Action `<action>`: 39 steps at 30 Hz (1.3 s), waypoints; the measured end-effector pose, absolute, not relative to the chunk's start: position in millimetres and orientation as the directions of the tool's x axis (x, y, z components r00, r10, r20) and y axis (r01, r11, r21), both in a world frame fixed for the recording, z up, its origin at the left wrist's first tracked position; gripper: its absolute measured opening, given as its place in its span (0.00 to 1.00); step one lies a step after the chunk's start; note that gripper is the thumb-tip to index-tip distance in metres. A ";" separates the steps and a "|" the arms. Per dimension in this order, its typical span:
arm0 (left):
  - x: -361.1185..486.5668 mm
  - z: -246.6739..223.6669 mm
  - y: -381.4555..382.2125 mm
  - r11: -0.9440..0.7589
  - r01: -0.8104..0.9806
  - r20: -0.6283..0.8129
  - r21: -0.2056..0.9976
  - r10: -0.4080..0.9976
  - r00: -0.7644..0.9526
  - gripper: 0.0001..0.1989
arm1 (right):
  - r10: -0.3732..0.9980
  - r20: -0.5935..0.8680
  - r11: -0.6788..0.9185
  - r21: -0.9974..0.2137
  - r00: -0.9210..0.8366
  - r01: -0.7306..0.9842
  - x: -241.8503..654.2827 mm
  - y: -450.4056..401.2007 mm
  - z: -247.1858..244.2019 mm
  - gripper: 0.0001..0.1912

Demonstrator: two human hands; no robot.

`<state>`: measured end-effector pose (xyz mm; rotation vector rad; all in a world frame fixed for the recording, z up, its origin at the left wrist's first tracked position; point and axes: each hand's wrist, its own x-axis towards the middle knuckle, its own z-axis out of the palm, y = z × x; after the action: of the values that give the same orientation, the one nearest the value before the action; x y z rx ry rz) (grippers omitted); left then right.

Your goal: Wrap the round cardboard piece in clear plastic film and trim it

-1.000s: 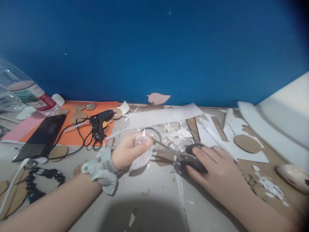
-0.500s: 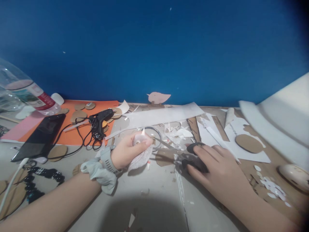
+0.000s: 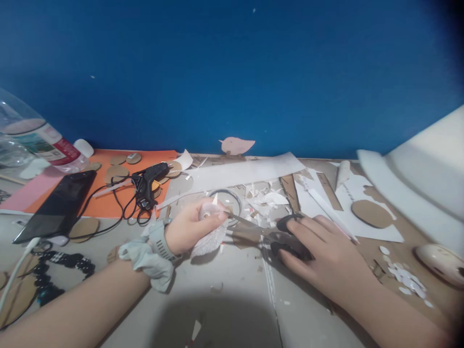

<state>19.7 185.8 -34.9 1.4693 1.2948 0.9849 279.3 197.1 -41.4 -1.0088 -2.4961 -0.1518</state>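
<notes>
My left hand (image 3: 194, 224) is closed around a whitish, rounded piece (image 3: 208, 244) that looks like bubble wrap, with a small white pointed tip standing above my fingers. My right hand (image 3: 321, 246) has its thumb and fingers in the black handles of a pair of scissors (image 3: 253, 224). The scissor blades are parted and point left, their upper tip close to my left thumb and the wrapped piece. Behind my left hand lies a ring-shaped roll of tape (image 3: 235, 195), partly hidden. Paper scraps (image 3: 268, 198) are scattered beyond the scissors.
On the left are a black glue gun (image 3: 147, 186) with its cord, a phone (image 3: 56, 205), a plastic bottle (image 3: 54, 147) and a beaded bracelet (image 3: 65, 258). Cardboard discs (image 3: 371, 214), white paper and small white pieces (image 3: 408, 278) lie right. A blue wall (image 3: 232, 72) closes the back.
The scissor blades are spread slightly wider, and the lower blade shows more plainly below the upper one. Both hands stay almost where they were; the view has shifted slightly.
</notes>
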 end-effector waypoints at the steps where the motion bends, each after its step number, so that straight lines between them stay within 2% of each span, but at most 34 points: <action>1: 19.7 -34.6 185.7 -0.028 0.261 -0.006 0.965 0.992 0.129 0.09 | 0.636 0.437 0.727 -0.066 -0.636 0.683 279.2 197.1 -41.2 0.08; 13: 19.8 -34.1 185.9 0.004 0.252 -0.032 0.968 0.994 0.108 0.09 | 0.622 0.451 0.702 0.040 -0.640 0.711 279.9 198.4 -43.6 0.09; 29: 16.9 -37.2 188.0 -0.065 0.336 0.017 0.940 0.990 0.143 0.09 | 0.680 0.366 0.698 -0.057 -0.636 0.714 278.0 195.8 -39.7 0.07; 39: 16.7 -36.1 188.4 -0.048 0.315 -0.003 0.948 0.987 0.161 0.10 | 0.663 0.385 0.710 -0.051 -0.642 0.703 275.5 196.1 -39.8 0.06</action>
<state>16.7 188.4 -36.1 1.5312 1.3051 0.9345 275.5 196.1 -39.8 -1.0600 -2.5407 -0.1450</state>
